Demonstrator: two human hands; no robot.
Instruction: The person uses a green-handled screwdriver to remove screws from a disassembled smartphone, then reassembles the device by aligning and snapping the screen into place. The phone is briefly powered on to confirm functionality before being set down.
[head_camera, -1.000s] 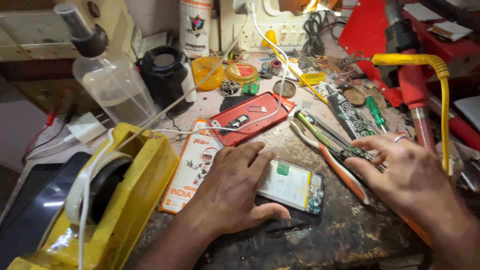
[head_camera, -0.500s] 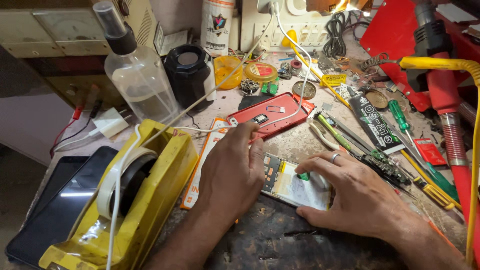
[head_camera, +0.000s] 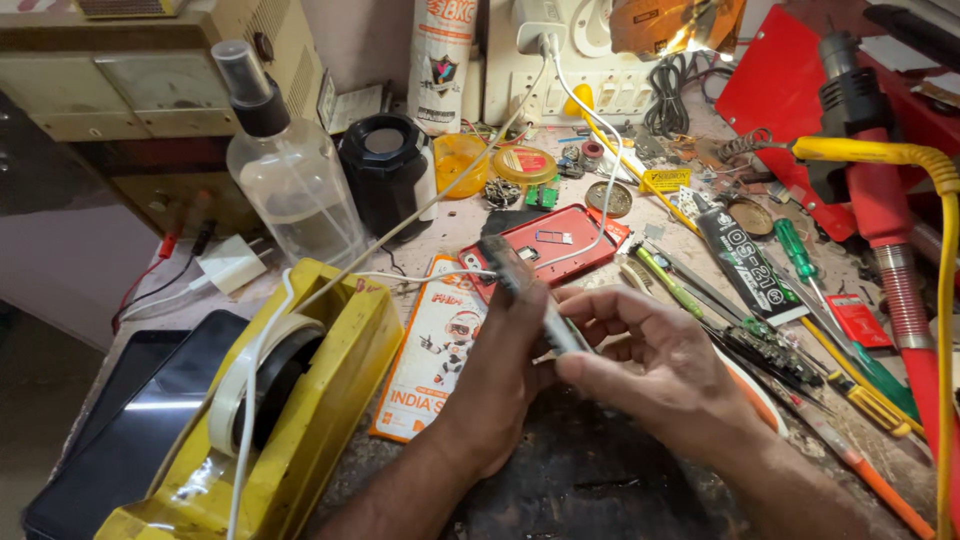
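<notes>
Both hands lift a thin phone body edge-on above the cluttered bench.

Seen from its side, the phone body shows as a slim dark strip with a pale grey edge, tilted and clear of the table. Left hand wraps its fingers around the near part; right hand pinches the lower end between thumb and fingertips. A red back cover lies just behind, a yellow tape dispenser to the left.
</notes>
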